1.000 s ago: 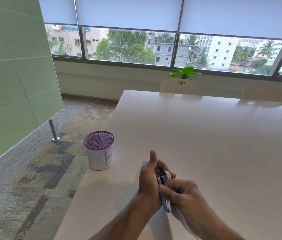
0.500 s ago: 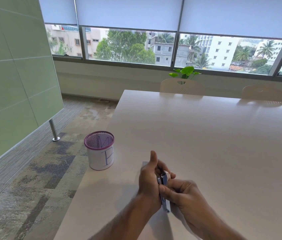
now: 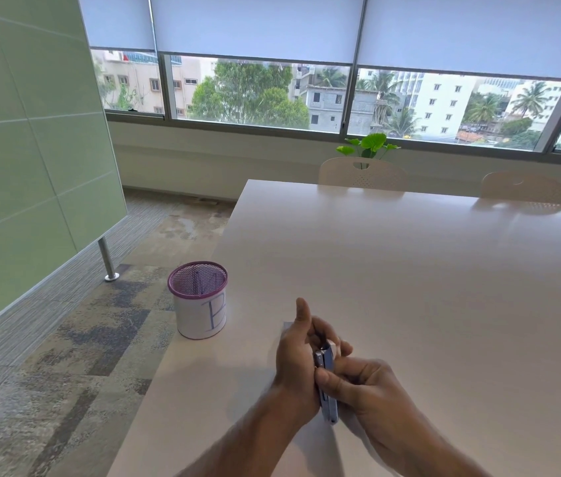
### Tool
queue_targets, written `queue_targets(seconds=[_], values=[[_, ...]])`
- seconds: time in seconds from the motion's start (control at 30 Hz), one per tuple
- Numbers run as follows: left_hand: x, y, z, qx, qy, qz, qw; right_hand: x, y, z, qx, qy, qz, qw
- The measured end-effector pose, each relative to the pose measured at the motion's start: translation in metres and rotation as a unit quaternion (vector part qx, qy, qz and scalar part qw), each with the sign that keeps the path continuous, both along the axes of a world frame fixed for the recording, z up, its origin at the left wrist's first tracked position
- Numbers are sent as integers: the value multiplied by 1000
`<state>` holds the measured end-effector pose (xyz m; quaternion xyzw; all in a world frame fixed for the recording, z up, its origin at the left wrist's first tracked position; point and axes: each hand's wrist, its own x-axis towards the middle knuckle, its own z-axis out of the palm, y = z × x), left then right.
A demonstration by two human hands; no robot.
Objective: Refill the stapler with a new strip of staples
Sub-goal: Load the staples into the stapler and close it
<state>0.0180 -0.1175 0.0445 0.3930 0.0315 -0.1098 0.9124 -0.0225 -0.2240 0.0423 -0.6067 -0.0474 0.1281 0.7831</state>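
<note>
Both hands [image 3: 334,373] cover stapler [image 3: 328,401]; staple strip indiscernible.

Both hands meet low over the table: left hand [image 3: 298,352] thumb up, right hand [image 3: 363,385] fingers curled.

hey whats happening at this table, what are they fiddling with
A person is holding a small stapler between both hands, just above the near edge of a pale table. The left hand wraps around it from the side, and the right hand pinches it with thumb and fingers. Whether a staple strip is already in cannot be seen. A mesh cup marked with a letter B stands at the table's left edge, apart from the hands.
</note>
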Motion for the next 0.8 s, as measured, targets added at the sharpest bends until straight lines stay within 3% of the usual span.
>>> queue_targets(seconds=[0.17,0.27,0.4,0.47,0.53,0.63,0.8], values=[[3,6,0,33,-43,-18,998,0,-5,3,18,8,6,1000],[10,14,-4,131,-92,44,986,1,-6,6,-23,3,-2,1000],[23,33,-7,258,-163,150,940,0,-5,12,-102,0,-43,994],[29,46,-12,379,-222,202,876,1,-4,13,-127,7,-48,991],[34,61,-19,515,-272,226,781,1,-3,10,-133,19,-48,990],[37,73,-26,675,-290,179,654,2,0,6,-120,40,-51,991],[39,69,-37,808,-237,56,537,5,1,6,-184,46,-58,980]])
